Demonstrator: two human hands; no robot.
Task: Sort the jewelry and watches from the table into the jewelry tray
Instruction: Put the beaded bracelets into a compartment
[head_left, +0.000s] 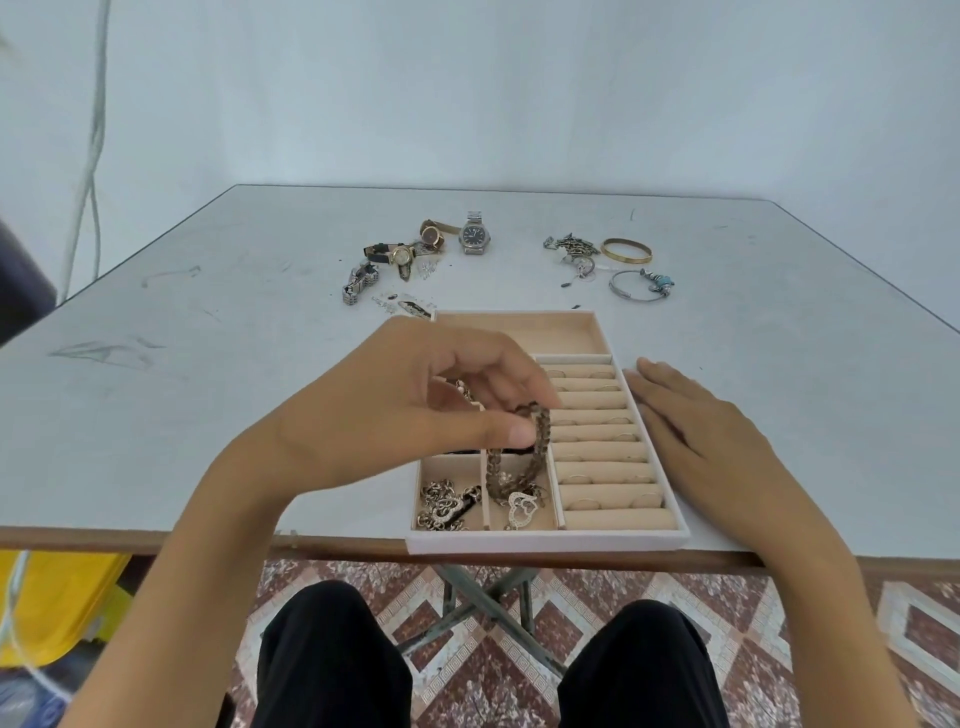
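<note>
A beige jewelry tray (545, 543) sits at the table's near edge. My left hand (415, 405) hovers over it, pinching a bronze chain necklace (537, 447) whose heart pendant (521, 510) hangs into the near middle compartment. Another chain with a heart pendant (444, 506) lies in the near left compartment. Thin rings sit in the ring rolls (602, 452) on the tray's right. My right hand (696, 431) rests flat on the table against the tray's right side. Several watches (475, 234) lie far left, bracelets and a gold bangle (626, 250) far right.
A silver bangle with blue charms (641, 285) and a tangled silver chain (571, 247) lie beyond the tray. Small earrings (387, 304) are scattered near its far left corner. The wall stands behind the table. A yellow object (57, 603) is on the floor at left.
</note>
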